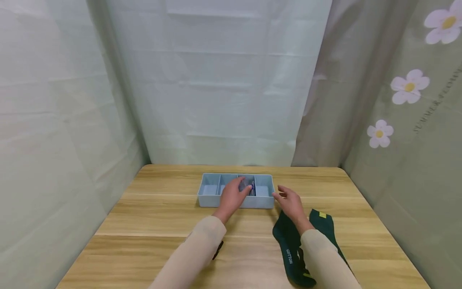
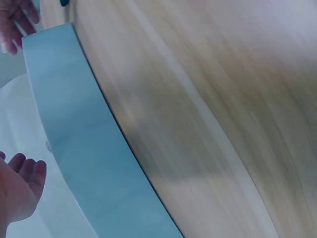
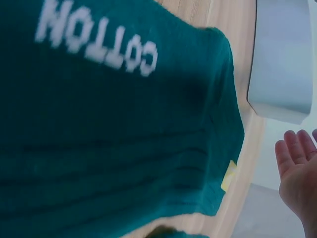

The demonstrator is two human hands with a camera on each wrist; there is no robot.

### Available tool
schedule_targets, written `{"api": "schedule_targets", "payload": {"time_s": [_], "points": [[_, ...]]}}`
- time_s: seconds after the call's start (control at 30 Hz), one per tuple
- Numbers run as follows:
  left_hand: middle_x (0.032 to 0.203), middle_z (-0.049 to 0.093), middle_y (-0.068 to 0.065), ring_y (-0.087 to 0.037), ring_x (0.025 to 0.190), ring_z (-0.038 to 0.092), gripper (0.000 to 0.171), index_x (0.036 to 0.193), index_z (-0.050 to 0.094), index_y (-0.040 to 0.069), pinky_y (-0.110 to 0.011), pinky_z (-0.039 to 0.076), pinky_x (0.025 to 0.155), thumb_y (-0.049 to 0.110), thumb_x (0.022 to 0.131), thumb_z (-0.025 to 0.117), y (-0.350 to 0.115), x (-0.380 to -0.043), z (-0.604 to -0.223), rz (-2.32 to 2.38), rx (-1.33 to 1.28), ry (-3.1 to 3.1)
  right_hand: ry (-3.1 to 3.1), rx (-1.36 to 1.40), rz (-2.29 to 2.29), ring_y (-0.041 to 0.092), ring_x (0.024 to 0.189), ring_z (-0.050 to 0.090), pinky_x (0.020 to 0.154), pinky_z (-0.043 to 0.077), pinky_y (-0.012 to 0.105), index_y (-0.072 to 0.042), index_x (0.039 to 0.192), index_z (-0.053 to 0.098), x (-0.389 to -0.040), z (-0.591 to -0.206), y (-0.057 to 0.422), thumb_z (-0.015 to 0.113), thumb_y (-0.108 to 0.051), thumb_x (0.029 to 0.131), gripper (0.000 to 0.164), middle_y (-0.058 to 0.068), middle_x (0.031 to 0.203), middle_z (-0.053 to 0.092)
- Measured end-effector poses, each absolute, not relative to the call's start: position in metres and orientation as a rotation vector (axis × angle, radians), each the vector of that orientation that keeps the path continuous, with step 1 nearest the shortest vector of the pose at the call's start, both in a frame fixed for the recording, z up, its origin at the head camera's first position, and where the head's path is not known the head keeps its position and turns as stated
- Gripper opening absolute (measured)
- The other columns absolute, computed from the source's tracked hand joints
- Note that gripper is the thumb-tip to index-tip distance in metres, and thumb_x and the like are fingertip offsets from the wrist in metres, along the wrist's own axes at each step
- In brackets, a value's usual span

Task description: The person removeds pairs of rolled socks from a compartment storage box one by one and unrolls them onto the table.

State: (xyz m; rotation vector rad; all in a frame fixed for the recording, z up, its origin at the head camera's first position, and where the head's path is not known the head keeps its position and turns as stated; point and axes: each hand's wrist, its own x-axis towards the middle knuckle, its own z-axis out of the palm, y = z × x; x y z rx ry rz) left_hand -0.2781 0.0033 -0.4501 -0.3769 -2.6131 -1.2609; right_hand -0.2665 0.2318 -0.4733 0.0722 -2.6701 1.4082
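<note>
A pale blue box [image 1: 236,202] with several compartments sits toward the back of the table. My left hand [image 1: 232,196] reaches over its middle, thumb and fingers spread above a clear item with dark blue parts [image 1: 246,184] in one compartment. In the left wrist view, the fingers of that hand [image 2: 22,191] bend loosely beside the box wall [image 2: 94,134]. By the box's right end is my right hand [image 1: 291,204], its fingertips right at the corner. Below the right wrist lie dark green socks [image 1: 286,241], one marked COTTON, with yellow tags.
A small black object [image 1: 218,250] lies on the wooden table [image 1: 151,224], partly hidden by the left sleeve. Pale curtains [image 1: 223,88] hang behind the table and along both sides. The second sock [image 1: 323,222] runs under the right sleeve.
</note>
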Motion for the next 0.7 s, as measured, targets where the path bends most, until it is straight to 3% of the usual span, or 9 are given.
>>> {"api": "schedule_targets", "payload": {"time_s": [0.7], "points": [[0.124,0.064,-0.020,-0.036,0.115,0.060,0.046,0.129,0.062,-0.003,-0.048,0.047,0.098,0.021,0.091,0.072,0.037,-0.288,-0.449,-1.563,0.026,-2.347,-2.695,-0.049,1.544,0.042,0.127,0.051,0.102,0.043,0.053,-0.001,0.146,0.047,-0.275,-0.483,0.221,0.057,-0.021,0.102,0.049,0.024,0.148,0.045]]}}
